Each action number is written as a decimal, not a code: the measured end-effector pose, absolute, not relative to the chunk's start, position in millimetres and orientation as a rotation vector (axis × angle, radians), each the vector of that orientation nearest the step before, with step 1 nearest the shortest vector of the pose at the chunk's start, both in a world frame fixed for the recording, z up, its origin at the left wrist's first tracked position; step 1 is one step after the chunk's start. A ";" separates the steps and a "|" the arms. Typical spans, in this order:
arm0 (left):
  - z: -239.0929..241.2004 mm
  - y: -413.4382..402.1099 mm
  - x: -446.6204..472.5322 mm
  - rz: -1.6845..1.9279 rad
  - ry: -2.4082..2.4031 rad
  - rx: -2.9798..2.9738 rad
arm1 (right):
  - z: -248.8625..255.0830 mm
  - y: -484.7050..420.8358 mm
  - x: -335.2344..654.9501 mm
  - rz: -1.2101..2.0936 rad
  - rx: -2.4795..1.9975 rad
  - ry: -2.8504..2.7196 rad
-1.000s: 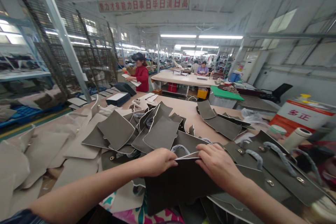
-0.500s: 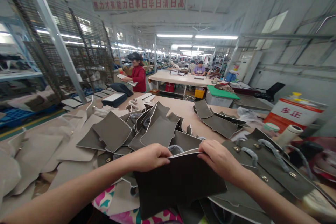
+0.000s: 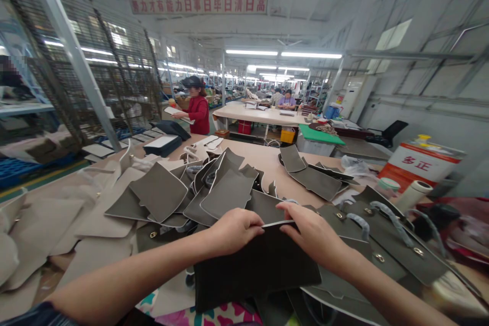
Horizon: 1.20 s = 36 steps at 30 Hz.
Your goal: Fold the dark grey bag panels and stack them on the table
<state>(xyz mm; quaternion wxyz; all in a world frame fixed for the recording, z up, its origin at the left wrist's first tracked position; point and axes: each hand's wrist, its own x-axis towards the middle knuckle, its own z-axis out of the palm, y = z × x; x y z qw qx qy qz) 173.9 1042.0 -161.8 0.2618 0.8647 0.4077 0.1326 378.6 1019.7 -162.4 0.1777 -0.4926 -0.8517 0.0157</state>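
A dark grey-brown leather-like bag panel [image 3: 255, 270] with a pale top edge hangs in front of me, over my lap. My left hand [image 3: 237, 229] pinches that top edge between thumb and fingers, left of its middle. My right hand [image 3: 305, 226] is at the same edge farther right, its thumb on the near side and its index finger raised over the rim with a small gap showing. Its other fingers are partly hidden. Just beyond lies a heap of similar grey panels [image 3: 229, 188]. On the right are grey panels with wrapped handles and metal fittings [image 3: 397, 244].
Beige panels [image 3: 103, 204] cover the table's left side. More grey pieces [image 3: 313, 178] lie at the back right, near a red-and-white can [image 3: 420, 165] and a pale cylinder [image 3: 414, 196]. A person in red [image 3: 198, 112] stands beyond the table. Patterned cloth [image 3: 214, 313] covers my lap.
My hands have come closer together along the panel's top edge, the left moving right and the right moving slightly left. My right index finger has lifted from the edge.
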 end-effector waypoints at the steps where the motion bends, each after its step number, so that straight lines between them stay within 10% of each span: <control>1: -161.1 1041.9 174.1 0.357 1.108 2.342 | -160.7 1020.0 378.5 0.048 -1.403 -2.434; 22: -164.7 1059.7 154.7 0.253 1.212 2.654 | -179.0 1058.9 412.9 -0.427 -1.063 -2.595; 36: -163.8 1157.8 125.5 0.322 1.436 2.135 | -224.4 1228.1 500.8 0.548 -1.589 -1.995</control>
